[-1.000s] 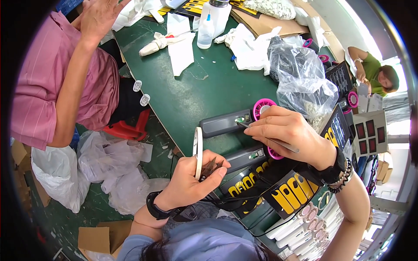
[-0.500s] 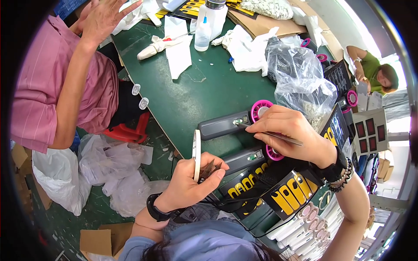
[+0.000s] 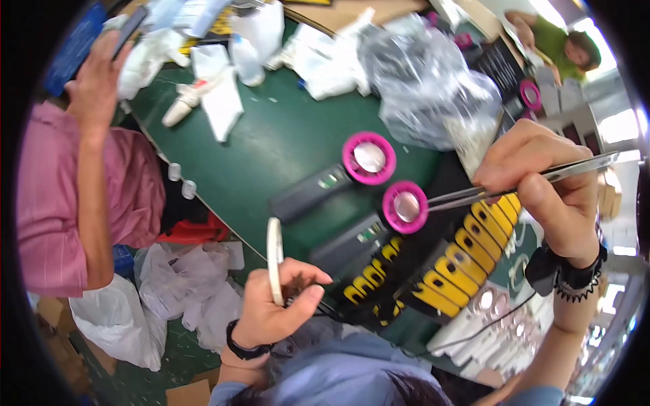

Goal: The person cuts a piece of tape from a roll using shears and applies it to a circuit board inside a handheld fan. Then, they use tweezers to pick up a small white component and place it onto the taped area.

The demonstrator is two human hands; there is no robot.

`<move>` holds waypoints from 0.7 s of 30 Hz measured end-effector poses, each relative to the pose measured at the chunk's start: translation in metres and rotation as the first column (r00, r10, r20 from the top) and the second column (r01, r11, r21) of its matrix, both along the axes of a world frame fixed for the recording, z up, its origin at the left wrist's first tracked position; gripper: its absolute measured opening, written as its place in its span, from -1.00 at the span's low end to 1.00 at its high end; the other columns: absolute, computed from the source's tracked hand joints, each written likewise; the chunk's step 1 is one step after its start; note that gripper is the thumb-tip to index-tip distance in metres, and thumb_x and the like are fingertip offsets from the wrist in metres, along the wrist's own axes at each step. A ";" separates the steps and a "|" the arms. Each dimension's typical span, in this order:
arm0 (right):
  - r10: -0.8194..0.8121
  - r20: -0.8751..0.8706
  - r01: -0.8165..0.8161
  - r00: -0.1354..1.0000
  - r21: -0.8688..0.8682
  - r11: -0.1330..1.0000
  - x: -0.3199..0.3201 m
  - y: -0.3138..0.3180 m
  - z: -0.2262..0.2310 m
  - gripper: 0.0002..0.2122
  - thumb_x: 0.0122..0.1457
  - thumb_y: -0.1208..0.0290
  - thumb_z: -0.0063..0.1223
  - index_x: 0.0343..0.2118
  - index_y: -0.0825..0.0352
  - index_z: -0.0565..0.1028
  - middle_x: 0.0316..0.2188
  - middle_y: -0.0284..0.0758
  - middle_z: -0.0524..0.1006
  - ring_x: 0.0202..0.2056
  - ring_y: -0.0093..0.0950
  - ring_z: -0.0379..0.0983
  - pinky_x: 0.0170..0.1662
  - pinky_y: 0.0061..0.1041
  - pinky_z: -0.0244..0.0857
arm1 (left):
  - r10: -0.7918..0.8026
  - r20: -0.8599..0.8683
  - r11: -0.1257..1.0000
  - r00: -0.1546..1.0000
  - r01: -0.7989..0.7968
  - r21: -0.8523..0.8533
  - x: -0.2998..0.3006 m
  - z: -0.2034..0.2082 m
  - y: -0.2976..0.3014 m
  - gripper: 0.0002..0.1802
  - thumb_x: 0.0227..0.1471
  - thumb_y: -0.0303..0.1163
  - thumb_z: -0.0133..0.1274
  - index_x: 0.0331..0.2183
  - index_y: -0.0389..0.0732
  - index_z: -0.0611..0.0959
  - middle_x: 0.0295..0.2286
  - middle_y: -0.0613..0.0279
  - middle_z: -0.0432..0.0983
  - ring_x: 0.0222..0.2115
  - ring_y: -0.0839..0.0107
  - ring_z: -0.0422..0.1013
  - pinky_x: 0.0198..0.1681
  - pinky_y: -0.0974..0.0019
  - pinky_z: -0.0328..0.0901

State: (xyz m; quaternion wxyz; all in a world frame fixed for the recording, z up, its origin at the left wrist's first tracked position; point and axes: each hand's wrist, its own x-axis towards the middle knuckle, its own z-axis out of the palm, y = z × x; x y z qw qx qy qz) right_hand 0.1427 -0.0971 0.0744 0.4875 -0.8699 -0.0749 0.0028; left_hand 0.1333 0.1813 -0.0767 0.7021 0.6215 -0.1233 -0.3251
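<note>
My right hand (image 3: 542,183) pinches a pair of metal tweezers (image 3: 467,198), whose tips point left near a pink ring head. My left hand (image 3: 281,298) has a narrow white ring, like a roll of tape (image 3: 274,260), standing upright at its fingers; thumb and forefinger curl toward each other, and what else lies in the palm is hidden. Ahead of my hands lie two dark grey handheld devices, the far one (image 3: 308,193) and the near one (image 3: 345,243). Each has a pink ring head with a silvery centre and a small opening showing green circuit board.
Black-and-yellow printed cards (image 3: 467,254) lie at the near right. Crumpled clear plastic bags (image 3: 426,81) cover the far right of the green table (image 3: 230,176). White cloths, a clear squeeze bottle (image 3: 247,61) and a person's arm (image 3: 98,155) are at the far left. White tubes (image 3: 467,331) lie below right.
My right hand has drawn the tweezers rightward, away from the far device's opening. The view has shifted, and both pink heads now show fully. Dark brown pieces in my left hand no longer show clearly.
</note>
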 end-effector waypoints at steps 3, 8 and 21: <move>0.007 0.052 -0.005 0.999 -0.050 0.999 -0.038 -0.010 0.006 -0.74 0.08 0.26 0.05 -0.50 0.42 0.52 -0.46 -0.16 0.53 -0.45 -0.48 0.45 -0.42 -0.57 0.29 | 0.020 0.077 1.000 0.997 -0.018 -0.020 -0.009 0.010 -0.012 -0.87 -0.10 -0.55 0.07 -0.39 -0.36 0.57 -0.66 0.43 0.37 -0.67 0.73 0.21 -0.61 0.60 0.08; -0.019 0.117 0.037 0.993 -0.153 0.988 -0.100 -0.021 -0.005 -0.74 0.06 0.27 0.05 -0.52 0.43 0.51 -0.45 -0.16 0.54 -0.47 -0.46 0.46 -0.46 -0.56 0.31 | -0.152 0.261 0.988 0.953 0.152 0.020 -0.021 0.013 -0.040 -0.85 -0.13 -0.56 0.09 -0.39 -0.35 0.57 -0.69 0.39 0.36 -0.69 0.68 0.23 -0.62 0.57 0.10; -0.370 0.054 0.372 0.927 -0.023 0.928 -0.216 0.008 -0.085 -0.85 -0.04 0.69 0.05 -0.36 0.40 0.52 -0.37 -0.22 0.55 -0.35 -0.42 0.49 -0.30 -0.54 0.36 | -0.171 0.409 0.963 0.896 0.064 0.262 -0.055 0.016 -0.075 -0.74 -0.13 -0.49 0.14 -0.30 -0.35 0.53 -0.69 0.41 0.28 -0.66 0.70 0.19 -0.57 0.59 0.09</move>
